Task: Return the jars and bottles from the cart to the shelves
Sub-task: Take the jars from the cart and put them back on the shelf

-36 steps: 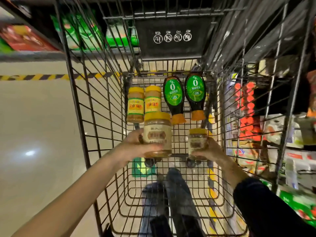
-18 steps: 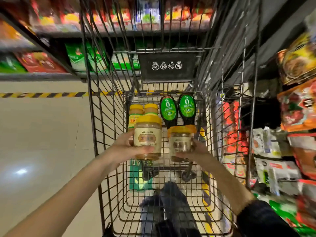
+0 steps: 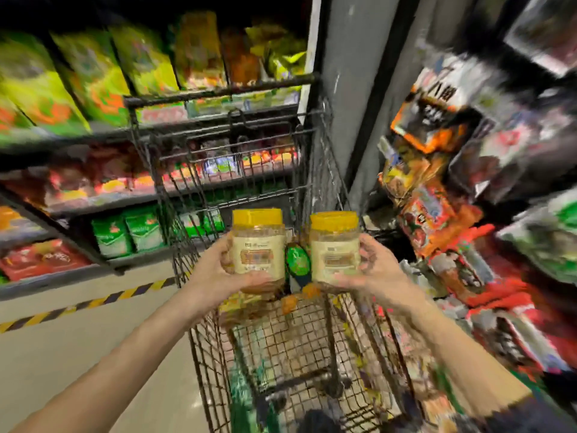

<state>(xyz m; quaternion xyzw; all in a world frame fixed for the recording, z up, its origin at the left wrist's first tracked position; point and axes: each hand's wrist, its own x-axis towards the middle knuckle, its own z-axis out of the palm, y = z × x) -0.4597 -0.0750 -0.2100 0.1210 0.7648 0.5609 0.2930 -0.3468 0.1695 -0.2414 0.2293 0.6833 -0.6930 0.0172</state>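
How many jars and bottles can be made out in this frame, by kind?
Yellow-lidded jars, held above the cart: 2, left-hand jar, right-hand jar
Green-labelled bottles, in the cart: 1
Total: 3; blur may hide more.

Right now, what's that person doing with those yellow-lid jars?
A person is holding two clear plastic jars with yellow lids above a wire shopping cart, one in each hand. The left hand grips the left jar and the right hand grips the right jar. A green-labelled dark bottle shows between them, lower down. Packed store shelves stand around.
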